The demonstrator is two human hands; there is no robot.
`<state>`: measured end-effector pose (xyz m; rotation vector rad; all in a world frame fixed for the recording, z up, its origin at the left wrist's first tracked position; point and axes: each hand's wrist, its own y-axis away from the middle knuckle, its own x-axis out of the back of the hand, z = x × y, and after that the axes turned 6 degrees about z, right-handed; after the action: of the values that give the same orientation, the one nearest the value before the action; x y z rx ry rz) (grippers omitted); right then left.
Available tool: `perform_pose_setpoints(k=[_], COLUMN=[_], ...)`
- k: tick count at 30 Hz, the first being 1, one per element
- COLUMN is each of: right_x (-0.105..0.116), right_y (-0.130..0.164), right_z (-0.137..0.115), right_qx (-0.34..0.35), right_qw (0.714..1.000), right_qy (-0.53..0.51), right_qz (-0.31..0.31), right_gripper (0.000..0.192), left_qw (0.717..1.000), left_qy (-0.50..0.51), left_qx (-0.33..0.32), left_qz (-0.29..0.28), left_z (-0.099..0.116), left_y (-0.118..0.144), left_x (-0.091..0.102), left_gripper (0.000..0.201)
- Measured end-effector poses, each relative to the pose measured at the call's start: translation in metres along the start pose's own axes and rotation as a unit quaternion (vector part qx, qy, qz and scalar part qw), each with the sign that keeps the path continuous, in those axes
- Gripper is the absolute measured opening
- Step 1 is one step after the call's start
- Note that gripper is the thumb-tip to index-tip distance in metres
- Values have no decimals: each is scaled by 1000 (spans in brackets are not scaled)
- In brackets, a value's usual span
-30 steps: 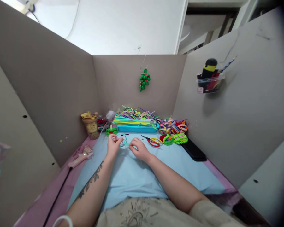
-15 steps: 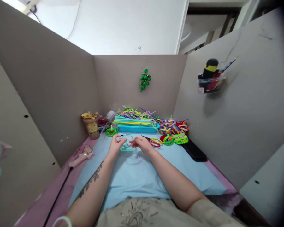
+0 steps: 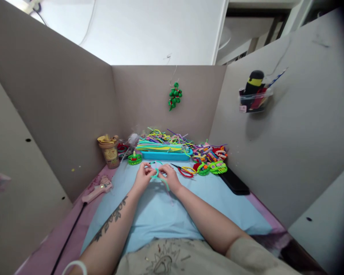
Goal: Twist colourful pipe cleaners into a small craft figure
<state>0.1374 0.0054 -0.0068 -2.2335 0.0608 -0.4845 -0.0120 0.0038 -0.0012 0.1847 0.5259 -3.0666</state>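
Between my two hands is a teal pipe cleaner (image 3: 165, 184), bent into a loop, with one end hanging below my right fingers. My left hand (image 3: 143, 176) pinches it from the left side. Closed on its other side is my right hand (image 3: 169, 178), the fingertips almost meeting those of the left. Both hands are held over the light blue cloth (image 3: 151, 214). A thin pale purple strand shows faintly beneath them. Just right of my right hand lie scissors (image 3: 186, 171) with red and yellow handles.
Behind my hands stands a blue tray (image 3: 166, 156) heaped with pipe cleaners. Fuzzy green pieces (image 3: 135, 158) sit beside it. At left are a brown cup (image 3: 109, 152) and a corded pink glue gun (image 3: 99, 190); at right, a black phone-like slab (image 3: 234, 182). Grey panels (image 3: 166, 91) enclose three sides.
My hands have drawn closer together, and my right fingers have closed on the teal pipe cleaner. Its lower loop has shifted, and an end now hangs down at the right.
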Motion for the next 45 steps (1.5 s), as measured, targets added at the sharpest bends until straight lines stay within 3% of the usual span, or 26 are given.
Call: perform_pose_setpoints(k=[3, 6, 14, 18, 20, 29, 32, 35, 37, 40, 45], right_x=[-2, -6, -8, -8, -10, -17, -12, -4, 2, 5, 6], right_y=[1, 1, 0, 1, 1, 1, 0, -1, -2, -4, -7], right_z=[-1, 1, 4, 1, 2, 7, 5, 5, 5, 8, 12], right_qx=[-66, -158, -389, -438, -446, -425, -401, -298, -237, -219, -243], right_qw=[996, 974, 841, 782, 770, 818, 866, 933, 960, 970, 960], right_qy=[-54, -153, -374, -442, -453, -375, -288, -163, -91, -71, -125], right_qz=[23, 44, 21, 29, 48, 100, 84, 117, 118, 76, 62], right_gripper=[9, 14, 20, 22, 23, 27, 28, 28, 31, 25, 17], left_qw=[999, 997, 989, 987, 988, 988, 991, 993, 992, 988, 987], left_qy=[-29, -61, -120, -130, -128, -140, -127, -113, -121, -144, -142], left_qx=[-29, -49, -84, -81, -74, -63, -41, -24, -28, -49, -65], left_qz=[-4, 2, -33, -55, -55, -11, 19, 32, 25, 2, -29], left_z=[1, 3, 8, 8, 8, 6, 3, 1, 1, 1, 2], left_y=[1, 4, 10, 11, 11, 11, 8, 6, 6, 7, 8], left_x=[-1, -2, -3, -4, -5, -9, -7, -5, -5, -5, -4], left_gripper=[37, 34, 29, 30, 31, 34, 37, 39, 38, 34, 30])
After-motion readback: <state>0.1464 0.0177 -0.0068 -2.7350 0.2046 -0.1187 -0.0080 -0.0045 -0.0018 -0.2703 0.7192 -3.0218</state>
